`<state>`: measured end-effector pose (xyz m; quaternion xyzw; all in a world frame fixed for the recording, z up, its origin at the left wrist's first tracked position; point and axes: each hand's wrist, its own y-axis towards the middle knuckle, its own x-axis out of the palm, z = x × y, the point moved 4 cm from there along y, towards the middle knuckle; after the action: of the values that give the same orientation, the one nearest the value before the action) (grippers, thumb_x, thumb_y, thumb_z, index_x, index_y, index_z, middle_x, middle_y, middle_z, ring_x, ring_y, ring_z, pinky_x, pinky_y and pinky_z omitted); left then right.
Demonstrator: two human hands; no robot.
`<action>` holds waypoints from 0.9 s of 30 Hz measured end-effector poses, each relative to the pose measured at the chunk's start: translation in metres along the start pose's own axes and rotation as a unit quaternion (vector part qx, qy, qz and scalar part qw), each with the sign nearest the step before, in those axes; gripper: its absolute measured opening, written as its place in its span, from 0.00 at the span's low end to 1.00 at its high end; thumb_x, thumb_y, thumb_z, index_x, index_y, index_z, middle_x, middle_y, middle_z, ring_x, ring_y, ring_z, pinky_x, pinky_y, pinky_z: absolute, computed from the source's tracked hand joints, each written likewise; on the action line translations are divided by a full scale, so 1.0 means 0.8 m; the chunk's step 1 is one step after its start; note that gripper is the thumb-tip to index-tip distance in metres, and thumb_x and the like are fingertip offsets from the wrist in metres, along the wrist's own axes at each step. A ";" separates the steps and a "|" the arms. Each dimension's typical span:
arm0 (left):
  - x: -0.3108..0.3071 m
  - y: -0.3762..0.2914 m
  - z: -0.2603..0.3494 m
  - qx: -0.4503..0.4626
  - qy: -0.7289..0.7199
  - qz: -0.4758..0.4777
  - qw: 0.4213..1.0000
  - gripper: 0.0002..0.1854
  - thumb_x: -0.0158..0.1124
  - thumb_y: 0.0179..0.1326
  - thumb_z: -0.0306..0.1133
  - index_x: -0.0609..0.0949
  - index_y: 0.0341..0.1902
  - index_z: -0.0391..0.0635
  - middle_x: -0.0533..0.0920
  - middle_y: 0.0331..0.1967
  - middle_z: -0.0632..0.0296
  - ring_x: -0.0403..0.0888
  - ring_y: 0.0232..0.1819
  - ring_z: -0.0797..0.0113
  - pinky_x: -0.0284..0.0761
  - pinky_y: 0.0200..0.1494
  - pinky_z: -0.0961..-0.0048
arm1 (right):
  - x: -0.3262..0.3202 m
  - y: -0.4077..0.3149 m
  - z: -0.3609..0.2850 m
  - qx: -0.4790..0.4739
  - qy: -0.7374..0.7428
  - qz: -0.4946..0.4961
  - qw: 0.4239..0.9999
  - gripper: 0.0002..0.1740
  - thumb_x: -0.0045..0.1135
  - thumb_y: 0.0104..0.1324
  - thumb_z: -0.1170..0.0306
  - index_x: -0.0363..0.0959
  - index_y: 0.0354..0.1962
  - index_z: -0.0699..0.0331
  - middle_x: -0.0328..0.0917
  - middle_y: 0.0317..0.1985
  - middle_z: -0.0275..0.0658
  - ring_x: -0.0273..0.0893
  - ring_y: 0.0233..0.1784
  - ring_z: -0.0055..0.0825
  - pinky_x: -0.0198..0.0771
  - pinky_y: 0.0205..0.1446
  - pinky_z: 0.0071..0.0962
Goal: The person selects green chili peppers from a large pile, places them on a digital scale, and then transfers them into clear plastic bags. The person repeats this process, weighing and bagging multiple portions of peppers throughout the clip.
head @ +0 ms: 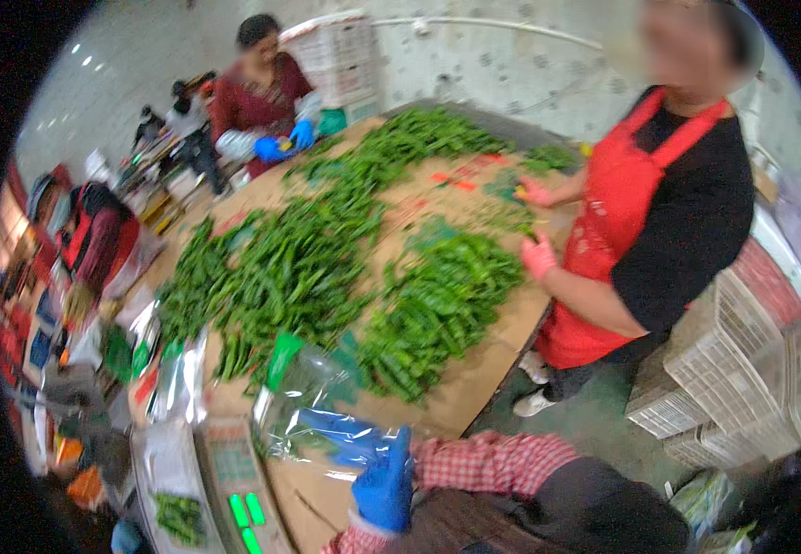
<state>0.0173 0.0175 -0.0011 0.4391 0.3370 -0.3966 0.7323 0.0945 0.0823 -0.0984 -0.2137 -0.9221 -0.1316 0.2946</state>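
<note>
My left hand (383,488), in a blue glove, is at the open end of a clear plastic bag (310,377) with a green band, its fingers closed on the film. My right hand (345,433), also blue-gloved, lies across the bag, seen through shiny film; its fingertips are blurred. Some green leaves show through the bag. Just beyond lie a heap of leafy green vegetables (421,311) and a longer heap of long green stalks (289,270) on the cardboard-covered table (483,367).
A weighing scale (238,464) with a lit green display stands at lower left, beside a tray (154,457) holding greens. Clear bags (182,381) lie near it. A co-worker in a red apron (622,208) stands at the right edge, others opposite and left. Plastic crates (726,353) are stacked at right.
</note>
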 end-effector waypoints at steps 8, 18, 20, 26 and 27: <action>-0.004 -0.027 -0.027 -0.090 -0.006 -0.018 0.996 0.24 0.53 0.50 0.29 0.66 0.54 0.54 0.70 0.09 0.57 0.66 0.09 0.63 0.62 0.15 0.70 | 0.016 0.021 0.014 -0.065 -0.087 0.029 0.994 0.24 0.44 0.55 0.72 0.55 0.50 0.68 0.63 0.48 0.45 0.63 0.47 0.31 0.62 0.48 0.27; 0.001 -0.027 -0.011 -0.029 -0.103 -0.022 0.994 0.32 0.51 0.44 0.26 0.59 0.58 0.55 0.71 0.12 0.57 0.69 0.13 0.59 0.64 0.16 0.66 | 0.004 0.052 -0.019 -0.229 -0.647 -0.026 0.727 0.39 0.50 0.45 0.68 0.46 0.56 0.58 0.58 0.49 0.55 0.66 0.34 0.39 0.63 0.35 0.35; 0.000 -0.024 -0.004 -0.031 -0.148 -0.033 0.988 0.34 0.50 0.44 0.27 0.56 0.59 0.55 0.73 0.15 0.55 0.72 0.16 0.57 0.65 0.18 0.66 | 0.007 0.051 -0.025 -0.230 -0.692 -0.046 0.683 0.44 0.52 0.41 0.65 0.43 0.57 0.54 0.56 0.48 0.60 0.68 0.26 0.42 0.64 0.28 0.38; 0.019 -0.020 0.004 -0.099 -0.321 -0.138 0.932 0.26 0.47 0.53 0.32 0.59 0.58 0.62 0.75 0.25 0.50 0.74 0.19 0.56 0.72 0.28 0.69 | 0.023 0.060 -0.031 -0.154 -0.600 -0.045 0.784 0.37 0.57 0.45 0.67 0.52 0.53 0.65 0.58 0.51 0.49 0.57 0.53 0.42 0.54 0.54 0.33; 0.020 -0.020 -0.001 -0.099 -0.303 -0.118 0.941 0.26 0.46 0.53 0.32 0.59 0.58 0.62 0.75 0.25 0.51 0.74 0.19 0.57 0.72 0.27 0.69 | 0.026 0.065 -0.032 -0.151 -0.657 -0.044 0.737 0.38 0.57 0.45 0.65 0.52 0.53 0.65 0.56 0.53 0.50 0.56 0.53 0.45 0.53 0.56 0.34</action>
<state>0.0108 0.0090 -0.0208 0.1807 0.1867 -0.5592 0.7873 0.1165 0.1248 -0.0597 -0.2477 -0.8629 -0.1094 -0.4268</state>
